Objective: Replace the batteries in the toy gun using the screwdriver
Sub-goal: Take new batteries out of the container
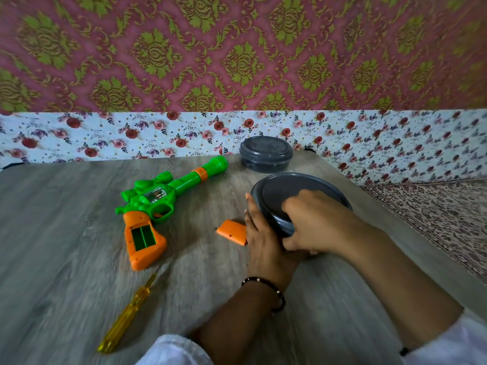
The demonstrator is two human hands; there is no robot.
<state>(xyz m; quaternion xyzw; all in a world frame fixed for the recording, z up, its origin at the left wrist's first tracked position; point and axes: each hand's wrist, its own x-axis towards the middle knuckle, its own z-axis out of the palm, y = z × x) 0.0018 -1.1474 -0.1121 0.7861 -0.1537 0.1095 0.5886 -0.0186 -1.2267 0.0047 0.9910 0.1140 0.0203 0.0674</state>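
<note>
A green and orange toy gun (160,198) lies on the wooden table, barrel pointing up and right. Its orange grip (143,241) faces me with the battery compartment open and showing no batteries. The orange compartment cover (232,231) lies to the right of the grip, touching my left hand. A yellow-handled screwdriver (126,312) rests on the table below the gun. Both hands are on a large round grey lidded container (279,191). My left hand (259,238) holds its left side. My right hand (313,219) grips the near rim of the lid.
A smaller round grey lidded container (266,154) stands behind the large one near the table's far edge. A floral cloth (131,135) hangs behind the table (66,259). A patterned fabric (434,214) lies past the table's right edge.
</note>
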